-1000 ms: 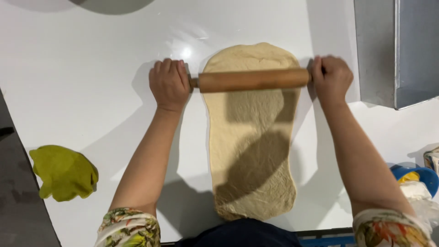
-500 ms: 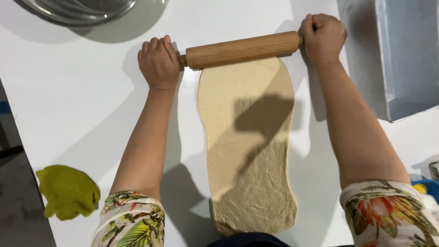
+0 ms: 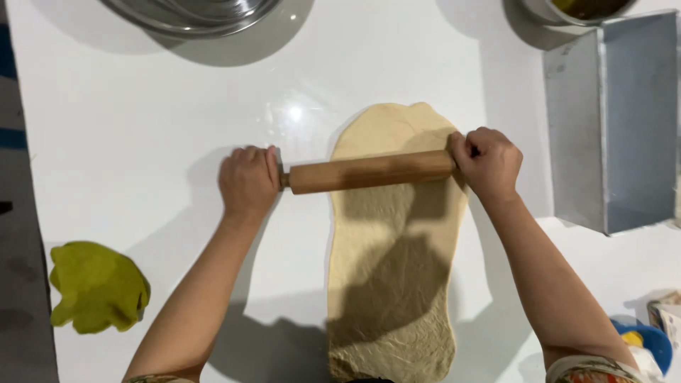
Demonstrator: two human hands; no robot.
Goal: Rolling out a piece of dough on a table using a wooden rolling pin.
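Single head-worn view, close, straight down onto white table [image 3: 142, 142] before the wearer.

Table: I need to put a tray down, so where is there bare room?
The widest free patch of the table lies left of the dough, between the steel bowl above and the green cloth below. A narrower strip runs between the dough and the metal pan. The lower right corner is crowded with small things.

Count: 1 rolling pin [image 3: 370, 171], 1 dough sheet [image 3: 394, 284], 2 hands, left [image 3: 248, 181] and right [image 3: 489, 162], 1 green cloth [image 3: 96, 286], 1 steel bowl [image 3: 191, 13], 1 metal loaf pan [image 3: 613, 120].
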